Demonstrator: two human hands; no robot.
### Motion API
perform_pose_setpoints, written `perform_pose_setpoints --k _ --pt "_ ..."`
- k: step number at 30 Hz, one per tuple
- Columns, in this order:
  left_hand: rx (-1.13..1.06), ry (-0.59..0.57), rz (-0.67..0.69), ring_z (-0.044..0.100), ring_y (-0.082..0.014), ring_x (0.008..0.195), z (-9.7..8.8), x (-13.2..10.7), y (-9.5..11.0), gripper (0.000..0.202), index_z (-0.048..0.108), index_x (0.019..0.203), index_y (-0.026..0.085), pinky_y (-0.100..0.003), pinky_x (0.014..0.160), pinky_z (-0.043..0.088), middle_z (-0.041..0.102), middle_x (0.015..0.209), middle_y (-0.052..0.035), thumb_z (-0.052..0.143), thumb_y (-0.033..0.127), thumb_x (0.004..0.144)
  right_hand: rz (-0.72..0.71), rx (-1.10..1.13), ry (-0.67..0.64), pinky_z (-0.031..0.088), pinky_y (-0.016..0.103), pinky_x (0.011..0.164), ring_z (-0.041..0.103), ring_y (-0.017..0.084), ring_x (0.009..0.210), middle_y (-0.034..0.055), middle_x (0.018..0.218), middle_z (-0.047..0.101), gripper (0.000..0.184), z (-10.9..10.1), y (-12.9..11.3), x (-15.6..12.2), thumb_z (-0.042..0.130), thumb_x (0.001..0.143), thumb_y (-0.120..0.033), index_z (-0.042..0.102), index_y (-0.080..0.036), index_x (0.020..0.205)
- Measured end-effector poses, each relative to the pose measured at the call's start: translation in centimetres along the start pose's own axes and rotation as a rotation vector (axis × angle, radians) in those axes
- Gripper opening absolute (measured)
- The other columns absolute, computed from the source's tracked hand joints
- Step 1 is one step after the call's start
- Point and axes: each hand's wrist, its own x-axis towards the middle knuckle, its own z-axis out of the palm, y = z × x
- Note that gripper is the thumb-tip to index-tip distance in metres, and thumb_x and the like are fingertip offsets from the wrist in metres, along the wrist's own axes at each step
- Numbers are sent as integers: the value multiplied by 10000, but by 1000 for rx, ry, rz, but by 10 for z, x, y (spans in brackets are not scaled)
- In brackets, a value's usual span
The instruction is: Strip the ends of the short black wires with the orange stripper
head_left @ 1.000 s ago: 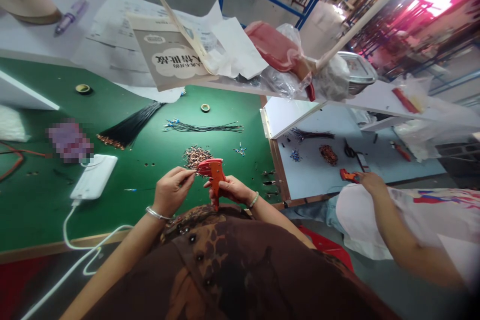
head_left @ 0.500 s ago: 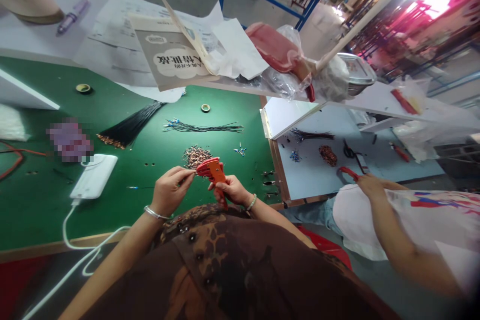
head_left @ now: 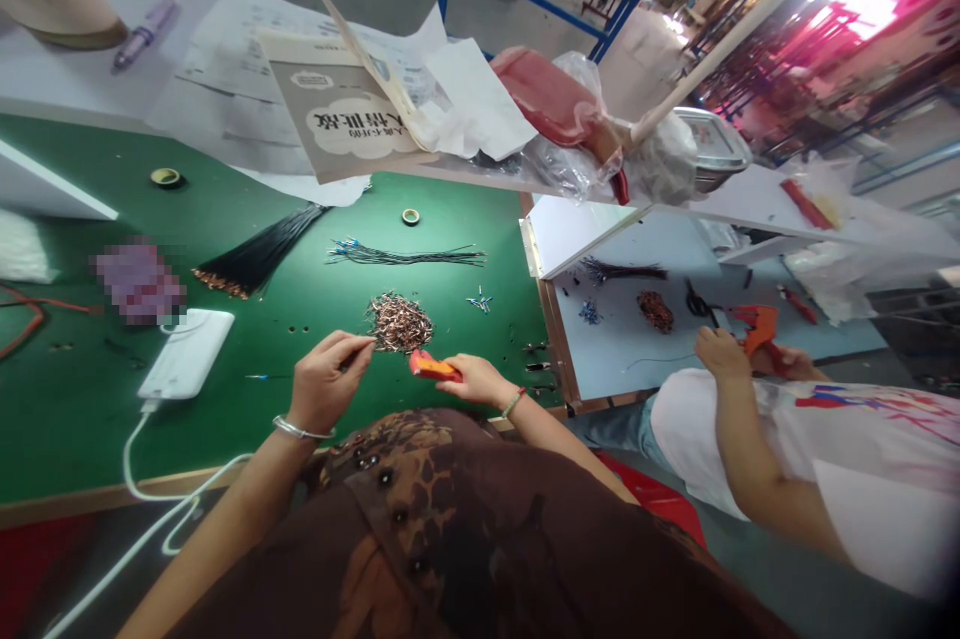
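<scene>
My left hand [head_left: 330, 381] is closed in a pinch above the green table. A thin dark wire [head_left: 274, 377] with a blue end runs out to its left; the gripped part is hidden by the fingers. My right hand [head_left: 480, 381] is wrapped around an orange-red wire stripper [head_left: 435, 367], whose head points left, apart from my left fingertips. Just beyond both hands lies a heap of small copper-coloured scraps [head_left: 401, 321]. Farther back is a bundle of black wires with blue ends [head_left: 409, 255], and some loose blue-ended pieces [head_left: 480, 299] lie to its right.
A thick black wire bundle [head_left: 262, 249], a white power bank [head_left: 187, 354] with cable, and tape rolls [head_left: 410, 217] lie on the green table [head_left: 345, 304]. Papers [head_left: 352, 114] cover the shelf above. At right, a co-worker's hands [head_left: 724, 354] hold another orange tool [head_left: 757, 327].
My left hand has drawn back left from the stripper's jaws, and the wire end has shifted left too. The stripper has tipped lower and turned. The co-worker has raised their orange tool.
</scene>
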Motion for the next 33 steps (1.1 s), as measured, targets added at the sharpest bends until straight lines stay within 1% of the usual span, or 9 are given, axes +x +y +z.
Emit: perform_pose_setpoints --k 4,7,11,14,18,22,26,30,33 --pt "40 8 53 620 -106 701 4 -2 -2 179 739 909 176 -210 688 486 691 813 -24 609 299 900 17 -91 27 400 370 908 567 267 1023 123 1005 653 294 14 2 -6 781 747 -333 703 -162 973" --pt "77 -10 98 623 -110 716 6 -3 -2 180 738 926 179 -215 712 490 694 820 -29 601 293 907 -15 -48 73 411 345 909 563 229 1032 105 1072 643 286 10 -14 0 723 820 -395 673 -172 992" --pt "94 -83 113 622 -108 700 13 -7 3 220 733 943 187 -217 691 478 698 819 -31 562 324 929 -78 461 161 435 246 692 569 122 712 10 818 630 374 -10 -51 18 432 989 -504 600 -171 962" --pt "97 -156 78 614 -113 674 18 -13 4 265 729 917 187 -221 668 460 698 796 -34 532 363 939 -128 638 217 377 216 592 467 90 588 -44 649 527 395 -17 -75 27 517 929 -542 571 -171 804" --pt "35 -279 -37 652 -133 685 24 -28 -2 309 728 913 193 -223 663 466 740 839 -46 519 421 927 -50 871 198 339 216 513 394 79 502 -60 539 455 429 0 -88 26 594 846 -562 523 -177 671" --pt "-19 -321 -85 664 -130 647 25 -47 -5 343 726 867 197 -204 631 478 751 799 -37 492 442 926 101 1064 193 321 221 438 355 78 422 -76 475 392 433 16 -82 25 611 791 -584 481 -197 648" --pt "-24 -293 -199 635 -123 579 13 -62 -11 364 711 811 190 -193 558 462 733 716 -19 498 469 909 142 1029 349 301 205 431 247 69 407 -107 479 236 431 2 -61 33 437 882 -600 381 -226 674" --pt "-68 -270 -384 623 -128 574 2 -67 -16 378 714 827 194 -203 533 457 734 736 -16 534 524 865 143 893 309 311 210 430 299 74 405 -87 474 330 427 -8 -42 50 478 883 -582 522 -192 717" --pt "-114 -274 -393 630 -139 588 5 -63 -14 374 719 869 191 -219 541 473 742 769 -31 519 507 867 124 729 236 352 210 477 393 84 449 -57 513 463 390 -3 -36 71 503 896 -503 668 -153 844"
